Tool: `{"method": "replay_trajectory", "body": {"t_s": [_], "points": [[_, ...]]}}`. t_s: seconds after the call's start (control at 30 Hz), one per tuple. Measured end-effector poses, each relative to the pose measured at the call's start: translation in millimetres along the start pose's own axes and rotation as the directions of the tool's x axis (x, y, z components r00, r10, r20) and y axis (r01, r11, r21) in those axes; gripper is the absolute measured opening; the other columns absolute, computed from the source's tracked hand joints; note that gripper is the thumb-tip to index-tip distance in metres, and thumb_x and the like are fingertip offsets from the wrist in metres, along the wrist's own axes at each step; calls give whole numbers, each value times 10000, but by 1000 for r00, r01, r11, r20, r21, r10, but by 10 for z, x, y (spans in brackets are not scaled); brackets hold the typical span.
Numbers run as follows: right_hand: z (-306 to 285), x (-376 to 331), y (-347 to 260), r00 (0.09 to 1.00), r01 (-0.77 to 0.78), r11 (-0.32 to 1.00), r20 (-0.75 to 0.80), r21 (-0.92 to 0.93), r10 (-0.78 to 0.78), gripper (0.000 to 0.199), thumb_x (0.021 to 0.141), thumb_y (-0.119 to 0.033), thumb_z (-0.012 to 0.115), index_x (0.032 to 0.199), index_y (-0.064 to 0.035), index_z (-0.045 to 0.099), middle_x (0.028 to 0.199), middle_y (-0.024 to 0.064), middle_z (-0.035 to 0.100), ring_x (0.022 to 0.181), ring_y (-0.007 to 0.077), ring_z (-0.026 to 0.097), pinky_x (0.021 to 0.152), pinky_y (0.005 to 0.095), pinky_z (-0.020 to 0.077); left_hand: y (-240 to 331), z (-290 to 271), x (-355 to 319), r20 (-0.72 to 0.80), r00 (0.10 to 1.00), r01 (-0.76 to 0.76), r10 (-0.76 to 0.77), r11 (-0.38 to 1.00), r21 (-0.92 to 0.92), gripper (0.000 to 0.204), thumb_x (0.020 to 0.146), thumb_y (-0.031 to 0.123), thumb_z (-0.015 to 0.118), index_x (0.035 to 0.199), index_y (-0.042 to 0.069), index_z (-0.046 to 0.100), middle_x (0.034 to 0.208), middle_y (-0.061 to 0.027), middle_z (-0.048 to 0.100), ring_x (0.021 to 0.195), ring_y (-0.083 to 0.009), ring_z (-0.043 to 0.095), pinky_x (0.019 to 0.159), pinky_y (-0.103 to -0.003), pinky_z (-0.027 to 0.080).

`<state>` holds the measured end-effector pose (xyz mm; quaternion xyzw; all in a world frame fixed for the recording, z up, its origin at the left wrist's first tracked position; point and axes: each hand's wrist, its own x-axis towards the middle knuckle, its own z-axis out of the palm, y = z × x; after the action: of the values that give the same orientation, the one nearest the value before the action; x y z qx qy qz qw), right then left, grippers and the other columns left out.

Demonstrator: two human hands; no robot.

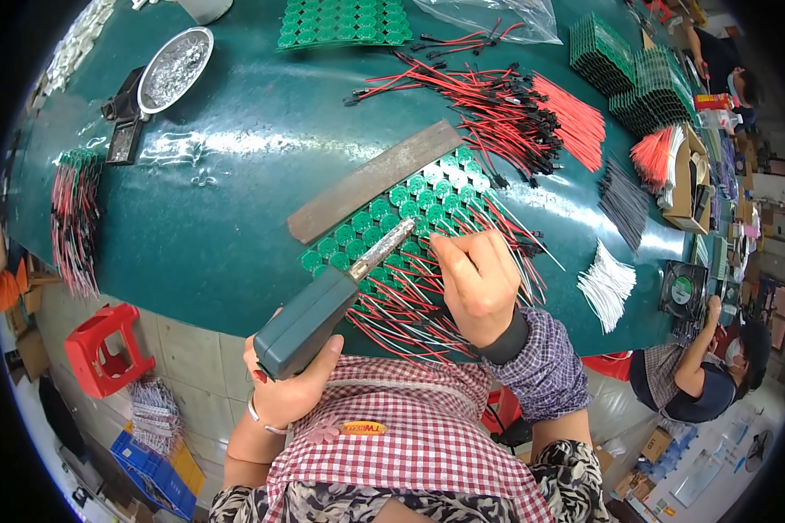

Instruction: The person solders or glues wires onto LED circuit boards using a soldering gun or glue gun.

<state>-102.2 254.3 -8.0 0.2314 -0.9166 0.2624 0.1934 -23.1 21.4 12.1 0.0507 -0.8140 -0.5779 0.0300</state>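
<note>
My left hand (292,392) is wrapped round the dark green body of a soldering gun (305,322). Its metal tip slants up and right, over a panel of round green circuit boards (344,235). Just right of the tip, my right hand (480,283) pinches a thin wire close to the boards; most of that wire is hidden by the fingers. Many red, white and black wires (401,322) trail from the panel toward the table's near edge. A flat metal bar (375,181) lies along the panel's far edge.
Bundles of black-tipped red wires (506,113) and white wires (607,288) lie to the right. Stacked green panels (602,52) stand farther back. A metal bowl (176,71) sits at the far left, and a red stool (105,349) on the floor. A co-worker (698,375) is at the right.
</note>
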Motion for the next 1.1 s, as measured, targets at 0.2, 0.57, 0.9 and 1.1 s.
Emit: {"method": "replay_trajectory", "body": {"t_s": [0.2, 0.57, 0.9, 1.1], "points": [[9, -1, -4, 1000, 9, 1000, 16, -13, -9, 310, 668, 89, 734, 957, -11, 686, 780, 74, 574, 696, 235, 558, 577, 343, 463, 9, -7, 19, 53, 998, 48, -44, 996, -75, 219, 726, 0, 753, 936, -24, 695, 817, -99, 690, 662, -181, 649, 626, -279, 501], [20, -11, 2, 999, 17, 999, 40, -43, -15, 317, 661, 89, 722, 961, -9, 689, 780, 75, 576, 702, 235, 555, 589, 341, 466, 93, -31, 70, 157, 986, 54, -54, 999, 6, 166, 728, -9, 726, 887, -25, 682, 771, -93, 619, 593, -174, 577, 545, -281, 452], [15, -4, 2, 999, 15, 999, 45, -43, -13, 337, 668, 94, 716, 986, -11, 680, 781, 76, 571, 715, 241, 553, 601, 346, 468, -3, -69, -49, 31, 999, -5, 5, 1000, -7, 210, 731, 25, 749, 933, -17, 706, 738, -98, 689, 594, -179, 649, 590, -279, 508], [18, 8, -28, 999, 23, 999, 35, -36, -22, 331, 669, 94, 717, 980, -13, 681, 786, 81, 572, 715, 245, 553, 604, 351, 470, -35, -69, -86, 11, 1000, 16, -16, 999, -37, 231, 735, 39, 766, 953, -15, 710, 754, -94, 707, 625, -175, 673, 611, -285, 524]]}}
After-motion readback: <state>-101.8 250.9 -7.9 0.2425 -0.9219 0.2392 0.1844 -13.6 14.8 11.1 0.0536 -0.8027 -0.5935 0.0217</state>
